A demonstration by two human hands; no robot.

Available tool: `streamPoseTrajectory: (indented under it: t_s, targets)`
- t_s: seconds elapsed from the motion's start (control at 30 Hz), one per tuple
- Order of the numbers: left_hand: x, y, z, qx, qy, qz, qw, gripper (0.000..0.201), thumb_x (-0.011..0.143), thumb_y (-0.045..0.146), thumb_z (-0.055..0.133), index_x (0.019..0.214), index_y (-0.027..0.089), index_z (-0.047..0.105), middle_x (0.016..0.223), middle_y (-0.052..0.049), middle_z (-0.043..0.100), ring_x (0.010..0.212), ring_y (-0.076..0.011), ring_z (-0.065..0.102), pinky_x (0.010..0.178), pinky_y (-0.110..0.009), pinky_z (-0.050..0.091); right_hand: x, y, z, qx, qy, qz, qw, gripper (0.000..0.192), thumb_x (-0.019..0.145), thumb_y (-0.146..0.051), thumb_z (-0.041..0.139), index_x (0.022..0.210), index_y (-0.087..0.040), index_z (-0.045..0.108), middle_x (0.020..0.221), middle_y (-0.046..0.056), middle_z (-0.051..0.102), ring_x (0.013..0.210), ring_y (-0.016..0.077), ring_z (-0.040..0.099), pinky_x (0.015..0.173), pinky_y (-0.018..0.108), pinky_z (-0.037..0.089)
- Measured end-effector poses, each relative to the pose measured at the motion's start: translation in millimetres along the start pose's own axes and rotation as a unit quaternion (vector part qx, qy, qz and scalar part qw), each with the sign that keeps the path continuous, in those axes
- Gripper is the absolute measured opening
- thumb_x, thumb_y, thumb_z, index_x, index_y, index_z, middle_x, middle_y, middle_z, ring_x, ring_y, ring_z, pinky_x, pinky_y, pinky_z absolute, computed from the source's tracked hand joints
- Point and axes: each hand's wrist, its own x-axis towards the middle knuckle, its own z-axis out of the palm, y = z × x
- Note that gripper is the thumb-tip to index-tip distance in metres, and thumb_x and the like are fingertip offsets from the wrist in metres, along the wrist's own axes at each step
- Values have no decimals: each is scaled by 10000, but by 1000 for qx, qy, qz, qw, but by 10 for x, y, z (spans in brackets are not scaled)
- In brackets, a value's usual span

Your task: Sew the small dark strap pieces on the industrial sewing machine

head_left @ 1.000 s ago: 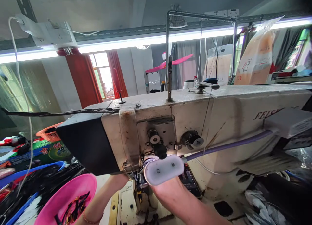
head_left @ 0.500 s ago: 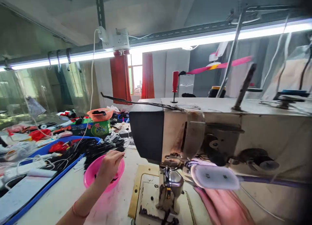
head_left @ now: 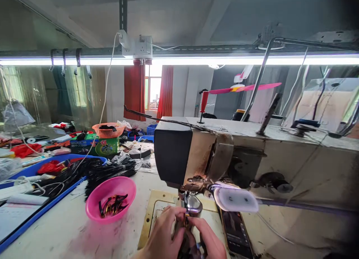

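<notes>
In the head view, a small dark glossy piece is pinched between the left hand and the right hand, both closed narrowly on it, directly beneath the worn cream metal sewing machine. A round pink plastic bowl of dark curled strips is seen at nine o'clock on the scuffed white counter, beside a blue tray. Red curtains are hung at twelve o'clock.
</notes>
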Motion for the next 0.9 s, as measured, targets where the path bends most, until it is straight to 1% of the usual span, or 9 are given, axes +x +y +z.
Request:
streamPoseTrajectory:
  t_s: [0.1,0.2,0.33,0.43,0.53,0.6,0.67,0.77,0.9]
  targets:
    - [83,47,10,-14,11,6,1000,489,717,-40,546,1116,206,683,906,-45,733,827,-200,684,777,-304,595,106,-8,-72,2,-1,-63,998,416,930,-61,473,1325,-173,538,1079,112,700,997,188,691,812,271,572]
    - [128,39,-18,-21,8,22,1000,514,723,-38,551,1140,212,717,964,-63,753,870,-210,700,794,-312,597,213,-9,-167,-21,-4,-124,992,413,912,-63,495,1315,-140,546,1044,130,718,940,194,703,741,267,585]
    - [172,43,-18,-34,24,32,999,449,762,-36,543,1048,229,765,883,-40,768,821,-195,714,766,-291,594,269,-52,-220,-21,-29,-127,991,419,897,-54,451,1297,-134,544,1041,134,706,925,201,697,746,301,592]
    - [224,60,-6,-23,23,5,999,418,723,-71,590,962,210,788,813,-27,764,760,-186,715,725,-271,585,278,-89,-213,-33,-33,-120,992,412,896,-67,477,1301,-113,530,1058,149,689,940,208,690,742,304,586]
    - [275,60,0,-1,19,-26,999,438,686,-111,638,966,187,795,768,-19,755,710,-181,716,694,-263,575,324,-102,-225,-69,-28,-134,988,309,924,-76,517,1222,-132,576,1025,129,707,898,195,694,719,285,573]
    - [298,49,4,3,18,-30,999,446,681,-116,666,984,183,797,745,-15,749,681,-177,714,677,-257,569,379,-95,-261,-82,-28,-155,984,251,974,-122,472,1187,-138,604,997,120,722,870,194,697,695,289,561]
    - [305,38,16,-2,18,-26,1000,437,683,-116,668,961,192,802,725,-13,743,659,-171,709,651,-241,555,441,-79,-315,-113,-29,-189,975,274,1011,-150,415,1191,-111,617,974,129,731,822,197,692,652,304,536]
    - [297,32,57,-1,33,-9,999,384,719,-92,640,892,210,803,713,-18,729,648,-169,695,607,-225,519,530,-37,-388,-176,-45,-272,945,321,1027,-135,374,1214,-26,611,939,161,739,752,195,679,597,315,487]
    - [317,30,125,37,81,32,995,302,750,-48,577,820,189,750,724,-37,701,692,-190,664,614,-248,477,598,39,-407,-204,19,-355,912,374,1062,-184,328,1111,-27,663,834,138,739,617,159,637,522,296,430]
